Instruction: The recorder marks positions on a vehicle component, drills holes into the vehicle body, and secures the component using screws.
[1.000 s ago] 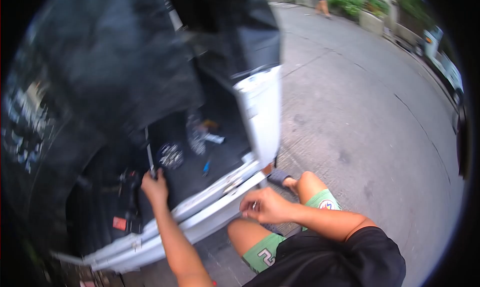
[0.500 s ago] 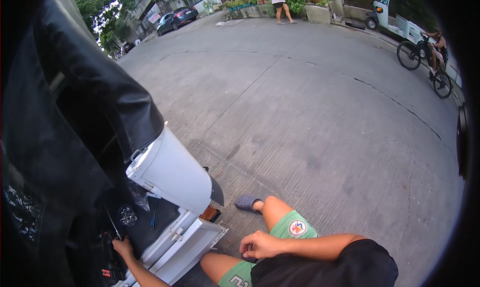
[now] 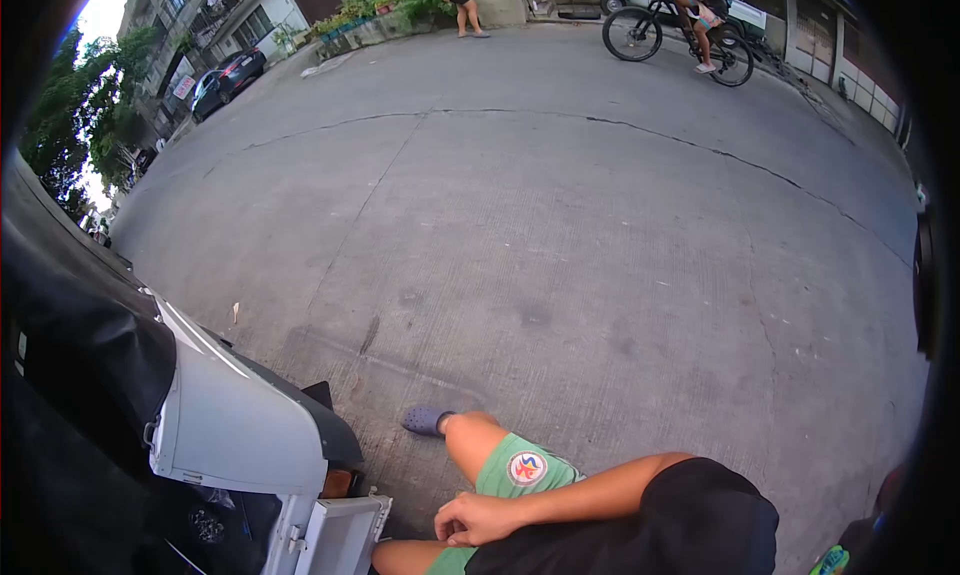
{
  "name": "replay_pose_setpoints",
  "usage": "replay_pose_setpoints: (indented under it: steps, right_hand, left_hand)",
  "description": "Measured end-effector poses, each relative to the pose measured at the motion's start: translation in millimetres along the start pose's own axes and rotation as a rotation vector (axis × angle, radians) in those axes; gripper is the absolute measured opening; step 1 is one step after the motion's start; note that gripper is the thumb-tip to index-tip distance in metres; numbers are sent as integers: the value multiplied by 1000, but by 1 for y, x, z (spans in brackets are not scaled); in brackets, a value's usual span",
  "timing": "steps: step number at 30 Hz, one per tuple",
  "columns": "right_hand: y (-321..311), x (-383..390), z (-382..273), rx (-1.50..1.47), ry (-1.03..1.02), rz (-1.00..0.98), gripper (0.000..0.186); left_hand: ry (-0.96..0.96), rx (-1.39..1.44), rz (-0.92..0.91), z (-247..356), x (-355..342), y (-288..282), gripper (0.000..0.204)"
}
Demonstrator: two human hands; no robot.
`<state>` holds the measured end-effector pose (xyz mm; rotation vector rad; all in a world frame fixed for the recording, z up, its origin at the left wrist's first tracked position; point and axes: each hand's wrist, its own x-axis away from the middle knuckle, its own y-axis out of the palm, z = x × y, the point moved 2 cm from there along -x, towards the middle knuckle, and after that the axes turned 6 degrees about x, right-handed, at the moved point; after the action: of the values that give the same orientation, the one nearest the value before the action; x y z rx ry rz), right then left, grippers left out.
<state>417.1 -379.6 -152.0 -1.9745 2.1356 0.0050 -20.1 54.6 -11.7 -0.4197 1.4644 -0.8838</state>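
Note:
My right hand (image 3: 470, 520) rests above my leg near the lower middle, fingers curled, what they hold, if anything, hidden. My left hand is out of view. At lower left are the white vehicle body (image 3: 235, 425), its lowered white flap (image 3: 340, 535) and a black cover (image 3: 80, 355). Inside, a round container of small metal pieces (image 3: 207, 525) and the end of a thin metal tool (image 3: 180, 555) show beside a small clear plastic bag (image 3: 220, 497).
A concrete street (image 3: 600, 275) with cracks spreads ahead. At the far side are a pedestrian (image 3: 465, 5), a cyclist (image 3: 705, 25) on a bicycle, a parked car (image 3: 225, 80) and planters (image 3: 370, 30). My clogged foot (image 3: 425, 422) is beside the vehicle.
The view has swung up and rightward toward the street. My left hand, earlier on the tool, has left the view. The cyclist has moved leftward relative to the white three-wheeler behind.

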Motion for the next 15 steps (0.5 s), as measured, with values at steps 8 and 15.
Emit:
replay_pose_setpoints:
  steps: [8, 15]
  right_hand:
    - [15, -58, -38, -120, -174, 25, 14]
    - [9, -98, -32, -252, -101, 78, 15]
  left_hand:
    - [-562, 1140, -343, 212, 183, -74, 21]
    - [-528, 1357, -621, 310, 254, -53, 29]
